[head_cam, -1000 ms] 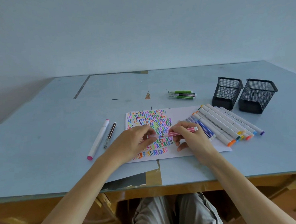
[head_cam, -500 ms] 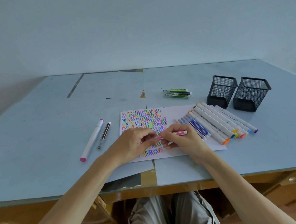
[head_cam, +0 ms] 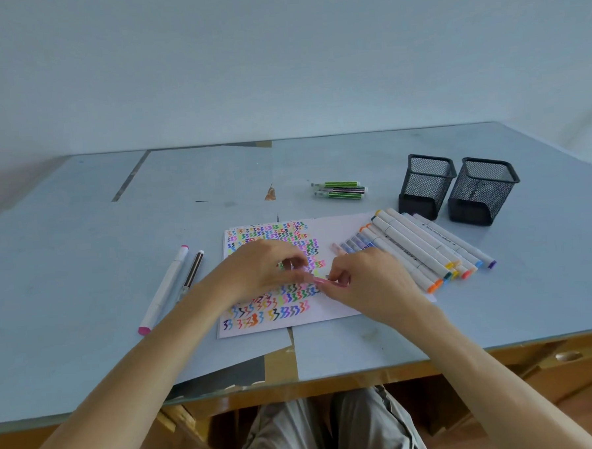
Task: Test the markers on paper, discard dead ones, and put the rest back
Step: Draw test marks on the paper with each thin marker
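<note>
A white paper covered with coloured squiggles lies in the middle of the blue table. Both hands hover low over it, blurred by motion. My right hand pinches a thin pink marker, most of which is hidden in the fist. My left hand has its fingertips closed on the marker's left end; whether that end is the cap, I cannot tell. A row of several markers lies across the paper's right edge, just beyond my right hand.
Two black mesh cups stand at the back right. Three green-striped markers lie behind the paper. A white marker with a pink end and a thin dark pen lie to the left. The table's front edge is near.
The pink marker has slid deeper into my right hand, so less of it shows. Both hands have drawn closer together and lower over the paper.
</note>
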